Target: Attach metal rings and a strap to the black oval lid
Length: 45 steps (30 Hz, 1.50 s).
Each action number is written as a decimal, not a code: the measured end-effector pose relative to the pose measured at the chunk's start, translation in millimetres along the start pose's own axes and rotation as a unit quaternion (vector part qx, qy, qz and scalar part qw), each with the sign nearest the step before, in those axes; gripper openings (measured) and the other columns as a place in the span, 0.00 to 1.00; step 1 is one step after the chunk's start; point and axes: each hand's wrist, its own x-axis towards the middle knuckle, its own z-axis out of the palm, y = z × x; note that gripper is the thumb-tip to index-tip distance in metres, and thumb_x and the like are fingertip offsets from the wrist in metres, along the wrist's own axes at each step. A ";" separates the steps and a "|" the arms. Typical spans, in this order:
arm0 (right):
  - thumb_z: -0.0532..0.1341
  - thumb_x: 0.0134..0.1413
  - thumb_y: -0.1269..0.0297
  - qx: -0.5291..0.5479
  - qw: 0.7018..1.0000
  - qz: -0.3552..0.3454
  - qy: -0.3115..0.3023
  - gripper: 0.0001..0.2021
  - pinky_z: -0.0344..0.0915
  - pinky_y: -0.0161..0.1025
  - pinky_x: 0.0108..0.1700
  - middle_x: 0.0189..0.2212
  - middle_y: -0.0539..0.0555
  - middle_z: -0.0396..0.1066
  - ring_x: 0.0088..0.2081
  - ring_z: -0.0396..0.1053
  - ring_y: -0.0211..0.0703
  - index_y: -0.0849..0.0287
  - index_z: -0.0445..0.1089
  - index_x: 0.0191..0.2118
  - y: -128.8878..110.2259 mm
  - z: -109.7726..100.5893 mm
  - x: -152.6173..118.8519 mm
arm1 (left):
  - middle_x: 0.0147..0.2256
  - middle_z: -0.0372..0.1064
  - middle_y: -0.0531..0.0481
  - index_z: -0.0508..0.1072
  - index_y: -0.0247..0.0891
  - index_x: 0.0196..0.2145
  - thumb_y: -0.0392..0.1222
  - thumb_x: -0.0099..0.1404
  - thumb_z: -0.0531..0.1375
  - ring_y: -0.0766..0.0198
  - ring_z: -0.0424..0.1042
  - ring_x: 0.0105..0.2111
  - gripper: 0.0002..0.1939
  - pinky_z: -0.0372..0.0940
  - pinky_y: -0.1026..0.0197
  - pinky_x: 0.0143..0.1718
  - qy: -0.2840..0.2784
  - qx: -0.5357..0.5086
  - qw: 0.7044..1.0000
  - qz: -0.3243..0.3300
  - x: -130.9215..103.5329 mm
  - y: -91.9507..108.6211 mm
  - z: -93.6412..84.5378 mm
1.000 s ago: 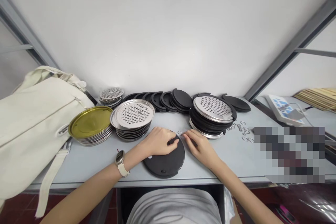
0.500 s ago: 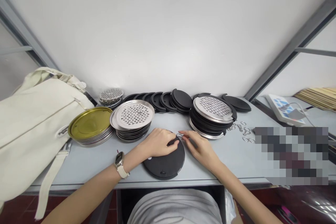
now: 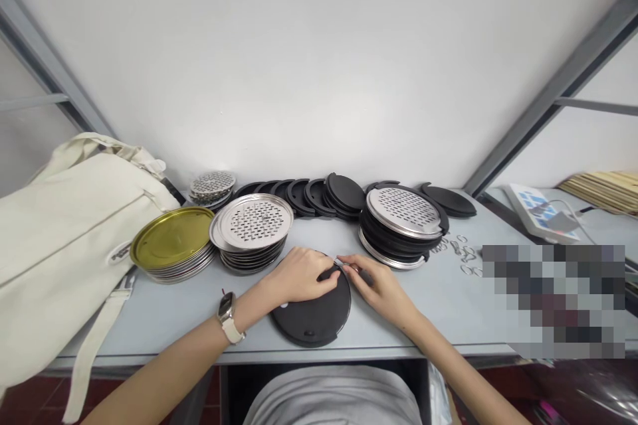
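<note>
A round black lid-like disc (image 3: 312,322) lies on the table near the front edge. My left hand (image 3: 302,277) is over its upper part, with thumb and fingers closed on the far rim. At that rim my right hand (image 3: 373,284) pinches a small metal piece (image 3: 338,262), shiny and mostly hidden by fingertips, so I cannot make out whether it is a ring or a clip. To the right stands a stack of black discs with a silver perforated plate (image 3: 405,210) on top. More perforated plates (image 3: 256,220) are piled on the left.
Gold-coloured round lids (image 3: 172,237) are stacked beside a cream bag (image 3: 74,232). Black discs (image 3: 345,192) line the wall. Small metal rings (image 3: 466,254) lie scattered at the right, near a white box (image 3: 541,212). Metal posts (image 3: 518,139) flank the table.
My right fingers have closed in a pinch on the small metal piece at the disc's rim; they were further apart before. My left hand stays in place on the disc.
</note>
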 end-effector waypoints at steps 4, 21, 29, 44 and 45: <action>0.53 0.64 0.63 0.004 1.000 -0.001 -0.001 0.12 0.67 0.38 0.38 0.36 0.56 0.75 0.33 0.71 0.43 0.60 0.70 0.46 0.2 1.6 0.8 | 0.28 0.74 0.49 0.73 0.37 0.29 0.44 0.66 0.54 0.61 0.72 0.28 0.12 0.53 0.61 0.26 0.007 0.002 1.000 0.007 -0.2 0.6 -1.5; 0.51 0.65 0.63 0.002 0.999 0.003 -0.038 0.12 0.61 0.33 0.32 0.26 0.49 0.66 0.28 0.65 0.38 0.60 0.68 0.48 -0.5 0.2 -0.5 | 0.23 0.71 0.49 0.72 0.38 0.24 0.44 0.62 0.56 0.63 0.67 0.22 0.12 0.48 0.61 0.23 -0.007 0.010 1.000 -0.020 2.3 1.8 -3.1; 0.51 0.65 0.60 0.019 0.999 0.016 -0.044 0.16 0.60 0.33 0.29 0.25 0.49 0.66 0.26 0.63 0.38 0.60 0.68 0.52 1.3 0.0 -0.5 | 0.22 0.70 0.50 0.72 0.37 0.24 0.45 0.63 0.56 0.63 0.66 0.21 0.13 0.46 0.60 0.23 -0.011 0.006 1.000 -0.024 2.3 1.6 -3.5; 0.54 0.63 0.53 0.135 0.984 0.070 -0.094 0.18 0.56 0.32 0.26 0.23 0.47 0.63 0.25 0.60 0.37 0.60 0.70 0.49 12.9 -2.6 5.0 | 0.21 0.68 0.53 0.69 0.38 0.21 0.42 0.62 0.55 0.67 0.61 0.19 0.12 0.43 0.60 0.23 0.005 -0.037 0.999 0.010 2.2 -1.2 -3.6; 0.54 0.62 0.52 0.135 0.984 0.070 -0.094 0.18 0.56 0.32 0.26 0.23 0.47 0.63 0.25 0.60 0.36 0.60 0.70 0.48 12.1 -3.3 5.4 | 0.20 0.68 0.53 0.69 0.38 0.21 0.42 0.62 0.55 0.67 0.60 0.19 0.13 0.42 0.60 0.23 0.005 -0.036 0.999 0.009 2.2 -1.3 -3.4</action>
